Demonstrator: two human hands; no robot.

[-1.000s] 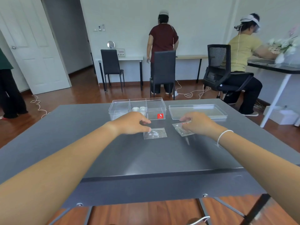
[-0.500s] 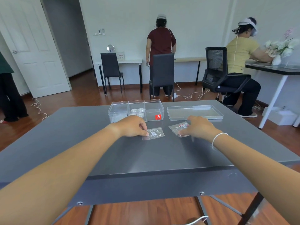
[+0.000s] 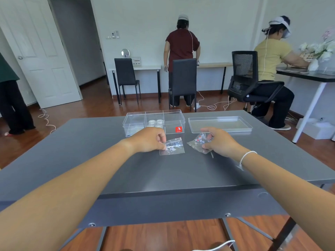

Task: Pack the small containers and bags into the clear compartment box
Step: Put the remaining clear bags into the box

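Note:
A clear compartment box (image 3: 174, 118) with a red sticker stands at the far middle of the grey table (image 3: 163, 174). Small round white containers (image 3: 155, 122) sit in its middle compartment. My left hand (image 3: 148, 140) pinches the left edge of a small clear bag of pale beads (image 3: 173, 147), which is partly raised off the table. My right hand (image 3: 217, 142) grips a second clear bag with red and white beads (image 3: 196, 142), lifting its right side.
The box's clear lid (image 3: 220, 124) lies flat to the right of the box. Beyond the table stand black chairs (image 3: 184, 82); one person stands at the back wall, another sits at the right desk, a third stands at the left edge.
Both hands have closed on their bags and begun raising them off the table; the right bag now tilts up under the fingers. The view has shifted slightly.

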